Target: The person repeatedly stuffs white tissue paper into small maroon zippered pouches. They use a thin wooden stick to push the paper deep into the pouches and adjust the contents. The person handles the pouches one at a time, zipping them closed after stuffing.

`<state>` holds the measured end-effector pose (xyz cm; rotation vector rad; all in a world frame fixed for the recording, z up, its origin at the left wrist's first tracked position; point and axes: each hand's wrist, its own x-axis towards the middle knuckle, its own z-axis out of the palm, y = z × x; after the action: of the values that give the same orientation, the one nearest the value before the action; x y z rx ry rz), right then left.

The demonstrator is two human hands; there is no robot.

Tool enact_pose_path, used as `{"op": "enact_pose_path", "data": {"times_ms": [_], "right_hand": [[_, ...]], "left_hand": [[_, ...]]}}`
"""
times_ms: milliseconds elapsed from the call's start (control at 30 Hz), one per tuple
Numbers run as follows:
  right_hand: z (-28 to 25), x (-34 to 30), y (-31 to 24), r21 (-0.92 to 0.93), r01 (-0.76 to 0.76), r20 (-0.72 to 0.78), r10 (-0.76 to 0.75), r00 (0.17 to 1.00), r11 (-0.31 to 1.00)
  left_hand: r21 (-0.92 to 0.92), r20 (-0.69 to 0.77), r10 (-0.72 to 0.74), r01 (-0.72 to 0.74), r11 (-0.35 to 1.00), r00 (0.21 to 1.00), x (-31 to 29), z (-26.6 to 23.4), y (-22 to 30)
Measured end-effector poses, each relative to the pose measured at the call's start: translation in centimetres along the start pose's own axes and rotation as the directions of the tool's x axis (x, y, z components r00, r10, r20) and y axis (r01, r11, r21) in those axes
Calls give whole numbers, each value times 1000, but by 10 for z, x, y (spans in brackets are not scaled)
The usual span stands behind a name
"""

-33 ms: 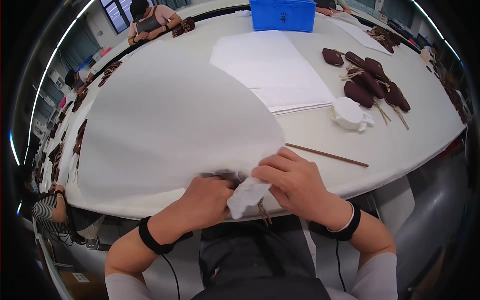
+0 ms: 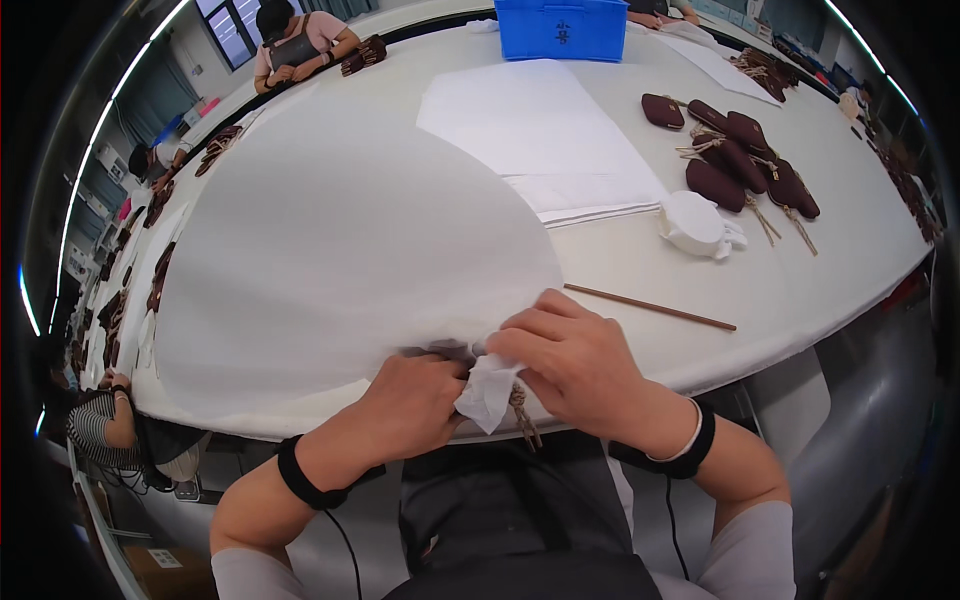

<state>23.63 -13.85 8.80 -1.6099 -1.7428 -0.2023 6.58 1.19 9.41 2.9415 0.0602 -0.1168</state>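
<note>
My left hand [image 2: 422,398] is closed at the near edge of the table, its fingertips hidden beside a crumpled white tissue [image 2: 488,390]. With bent fingers, my right hand [image 2: 570,362] pinches the upper right part of that tissue. Below the tissue hangs a knotted tan cord [image 2: 522,408]. Just above my left fingers a small dark grey patch [image 2: 445,350] shows, but what it belongs to is mostly hidden. A large white sheet of paper [image 2: 350,230] lies spread in front of both hands, its near edge reaching them.
A thin brown stick [image 2: 650,307] lies right of my right hand. Farther off are a white cloth-wrapped round thing [image 2: 695,224], several maroon pouches [image 2: 716,186] with tan cords, stacked white sheets [image 2: 540,130] and a blue bin [image 2: 560,30]. Co-workers sit around the table.
My right hand has shifted slightly left and up, closer to my left hand. The tissue has moved a little, and more of the tan cord shows.
</note>
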Motion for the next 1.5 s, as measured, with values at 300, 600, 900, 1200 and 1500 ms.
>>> {"op": "enact_pose_path", "data": {"times_ms": [300,600,900,1200,1500], "right_hand": [[22,22,-5,-24,48,200,-43,979,999],[-3,0,-16,360,-114,-357,250,900,926],[55,-48,-31,225,-123,-315,192,929,967],[61,-48,-21,418,-111,-283,246,927,901],[73,-43,-11,505,-45,-310,229,923,862]], "left_hand": [[-474,-139,-228,137,870,964,-15,-4,4],[-844,-11,-440,227,486,898,-13,3,-2],[-806,30,-341,224,547,940,-8,-1,-8],[-533,38,12,10,846,999,7,-21,-7],[-205,350,-8,85,975,937,30,-19,-11]]}}
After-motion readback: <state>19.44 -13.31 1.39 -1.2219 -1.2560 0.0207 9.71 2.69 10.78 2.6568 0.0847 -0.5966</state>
